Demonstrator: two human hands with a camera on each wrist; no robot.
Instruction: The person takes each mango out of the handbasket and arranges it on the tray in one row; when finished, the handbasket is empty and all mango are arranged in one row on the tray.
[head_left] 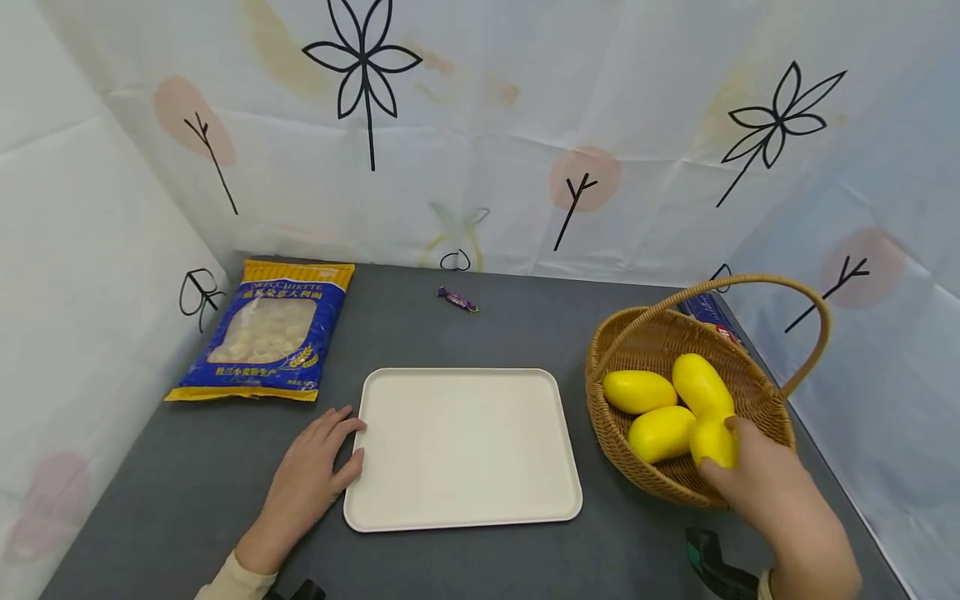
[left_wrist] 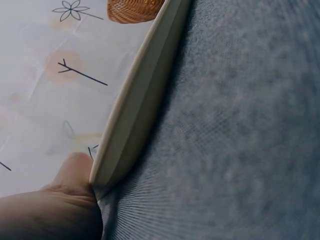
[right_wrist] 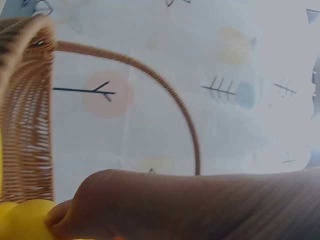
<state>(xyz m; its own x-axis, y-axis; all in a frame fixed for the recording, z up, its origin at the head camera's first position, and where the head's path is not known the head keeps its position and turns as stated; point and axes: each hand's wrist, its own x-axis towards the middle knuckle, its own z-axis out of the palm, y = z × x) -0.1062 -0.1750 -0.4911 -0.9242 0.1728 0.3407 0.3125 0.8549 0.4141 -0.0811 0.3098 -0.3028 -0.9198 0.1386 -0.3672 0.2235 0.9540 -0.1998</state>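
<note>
A cream rectangular tray [head_left: 465, 450] lies flat on the grey table. My left hand [head_left: 307, 475] rests at its left edge, thumb and fingertips touching the rim with fingers loosely bent. In the left wrist view the thumb [left_wrist: 75, 175] meets the end of the tray [left_wrist: 135, 105]. To the right stands a wicker basket [head_left: 615, 433] with a tall handle, holding several smooth yellow, mango-like fruits [head_left: 640, 392]. My right hand [head_left: 772, 483] reaches over the basket's near rim and grips the yellow fruit [head_left: 712, 442] nearest it; the fingers' far side is hidden.
A blue and yellow pasta bag [head_left: 262, 333] lies at the back left. One small purple wrapped candy [head_left: 457, 300] is behind the tray. A dark blue package [head_left: 708, 312] sits partly hidden behind the basket. Printed white cloth [head_left: 465, 125] hangs around the table.
</note>
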